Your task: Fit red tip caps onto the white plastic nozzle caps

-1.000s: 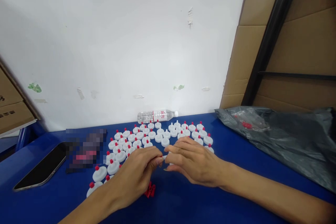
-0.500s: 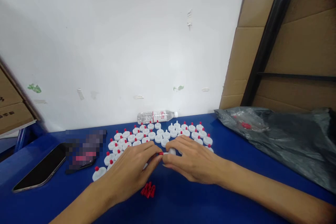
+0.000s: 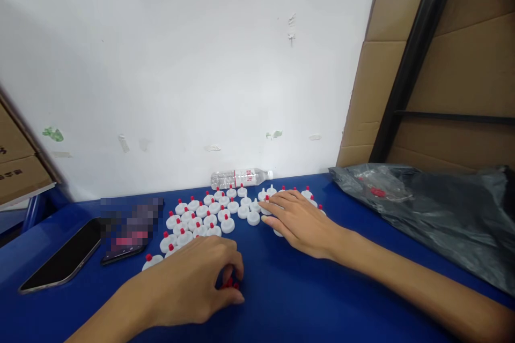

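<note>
My left hand is low over a small pile of red tip caps, its thumb and curled fingers apart around them; the hand partly hides the pile. Farther right, my right hand reaches over the white nozzle lids with its fingers stretched out. By its fingertips stands a lid with a red tip. Several round white lids with red tips stand upright in rows on the left. Between the hands are a few white lids with bare nozzles. Some lids are hidden under my right hand.
A clear plastic bottle lies against the white wall. Two phones, one a dark phone, lie on the left of the blue table. A dark plastic bag covers the right side, with cardboard behind it.
My hands have parted. The left has moved down to the red caps, and the right has moved up and right to the lids. The lid held between them has left that spot.
</note>
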